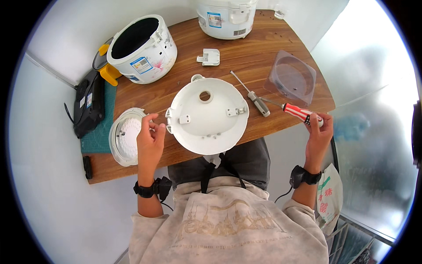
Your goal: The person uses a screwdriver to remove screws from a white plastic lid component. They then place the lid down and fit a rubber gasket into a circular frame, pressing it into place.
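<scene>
At the far left of the wooden table (246, 57), a black flat device (89, 102) lies partly on a green cutting mat (99, 136). Beside it sits a round inner lid (125, 136), white plastic ringed in metal, its face dimpled with small holes. The left hand (149, 140) hovers at the right rim of this piece, fingers curled loosely, and I cannot tell whether they pinch anything small. Behind stands an open rice cooker body (143, 49), white, glossy, with a dark well.

At centre lies the large white lid shell (207, 115), inner side up: smooth moulded plastic, a round hole near the top, small metal brackets and screw bosses (several loose screws appear to rest near its lower edge). It overhangs the near table edge slightly; steadying it with the left hand would be prudent before any screw is driven.

Right of it lie a grey-handled screwdriver (257, 100) and a clear plastic container (291, 78). The right hand (317, 132) is closed on a red-and-white striped screwdriver (301, 113), gripped at the handle end, tip pointing left. Keeping the blade square in the screw head avoids stripping.
</scene>
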Tool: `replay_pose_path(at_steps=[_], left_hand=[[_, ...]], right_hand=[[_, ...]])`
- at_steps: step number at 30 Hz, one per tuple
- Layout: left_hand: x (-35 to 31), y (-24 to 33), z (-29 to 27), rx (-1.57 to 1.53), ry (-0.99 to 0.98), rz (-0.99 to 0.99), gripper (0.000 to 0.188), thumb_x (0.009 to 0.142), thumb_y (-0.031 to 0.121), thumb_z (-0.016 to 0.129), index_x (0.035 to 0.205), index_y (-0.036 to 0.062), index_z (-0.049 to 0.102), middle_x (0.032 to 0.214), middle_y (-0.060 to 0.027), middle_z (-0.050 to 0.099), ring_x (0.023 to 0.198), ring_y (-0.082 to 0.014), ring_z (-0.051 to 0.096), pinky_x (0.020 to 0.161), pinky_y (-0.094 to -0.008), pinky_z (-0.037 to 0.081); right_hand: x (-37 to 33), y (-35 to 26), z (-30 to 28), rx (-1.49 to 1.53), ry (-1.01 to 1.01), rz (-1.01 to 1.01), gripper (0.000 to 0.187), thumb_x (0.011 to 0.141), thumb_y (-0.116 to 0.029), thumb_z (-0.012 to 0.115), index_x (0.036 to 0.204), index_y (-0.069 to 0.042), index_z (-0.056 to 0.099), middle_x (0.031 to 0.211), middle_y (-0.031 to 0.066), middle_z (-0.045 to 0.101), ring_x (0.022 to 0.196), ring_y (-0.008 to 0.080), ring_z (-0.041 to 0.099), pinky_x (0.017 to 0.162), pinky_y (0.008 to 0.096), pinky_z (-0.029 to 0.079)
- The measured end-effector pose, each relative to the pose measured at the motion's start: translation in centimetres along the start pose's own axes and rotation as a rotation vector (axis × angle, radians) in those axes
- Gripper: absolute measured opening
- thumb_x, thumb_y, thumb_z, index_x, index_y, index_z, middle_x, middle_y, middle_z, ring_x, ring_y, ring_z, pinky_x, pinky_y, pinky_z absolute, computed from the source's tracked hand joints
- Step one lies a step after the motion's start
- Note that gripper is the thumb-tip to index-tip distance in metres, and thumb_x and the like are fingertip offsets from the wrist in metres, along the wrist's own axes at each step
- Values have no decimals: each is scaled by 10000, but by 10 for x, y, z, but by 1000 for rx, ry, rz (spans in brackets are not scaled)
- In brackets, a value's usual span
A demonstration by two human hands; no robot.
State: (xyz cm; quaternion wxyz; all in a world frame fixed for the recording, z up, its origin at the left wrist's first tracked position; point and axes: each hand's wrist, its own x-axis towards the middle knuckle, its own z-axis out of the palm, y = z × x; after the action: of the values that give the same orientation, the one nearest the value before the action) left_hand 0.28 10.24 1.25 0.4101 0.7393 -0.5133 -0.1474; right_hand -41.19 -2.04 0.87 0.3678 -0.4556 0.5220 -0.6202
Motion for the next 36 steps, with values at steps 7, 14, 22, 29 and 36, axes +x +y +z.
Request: replay_pose_path(at_steps=[7,14,22,29,36], left_hand=[[-12,-15,12,-326,-207,-425,400,1024,353,553,1302,79,468,890,-52,622,593,-111,587,453,-226,477],[-12,-19,25,-651,-331,-602,490,1030,477,468,1343,100,458,1038,-84,666,761,-148,684,560,-274,569],[-15,-13,33,-807,-417,-567,544,992,345,590,1409,40,422,1180,-101,656,956,-193,710,688,-331,626],[-14,-16,33,-844,-407,-611,517,989,318,581,1406,52,429,1190,-102,647,958,-208,711,697,-335,626],[-15,-16,36,-860,-338,-643,473,998,244,518,1417,46,423,1190,-126,631,949,-227,698,678,-347,630]], right_hand=[[-15,29,-8,87,68,98,249,968,-179,689,999,2,521,1000,74,566,926,130,607,856,320,604],[-9,50,-13,170,31,190,240,971,-173,686,975,-11,510,1003,79,566,929,141,620,862,325,612],[-6,70,-4,64,-11,127,261,930,-147,742,975,-22,518,1017,85,584,936,131,599,842,274,544],[-10,50,18,-286,-104,-60,364,827,-108,834,978,-11,517,1007,113,661,923,143,623,815,268,512],[-12,43,21,-522,-163,-98,365,816,-132,831,1027,0,565,975,96,670,876,173,648,799,300,517]])
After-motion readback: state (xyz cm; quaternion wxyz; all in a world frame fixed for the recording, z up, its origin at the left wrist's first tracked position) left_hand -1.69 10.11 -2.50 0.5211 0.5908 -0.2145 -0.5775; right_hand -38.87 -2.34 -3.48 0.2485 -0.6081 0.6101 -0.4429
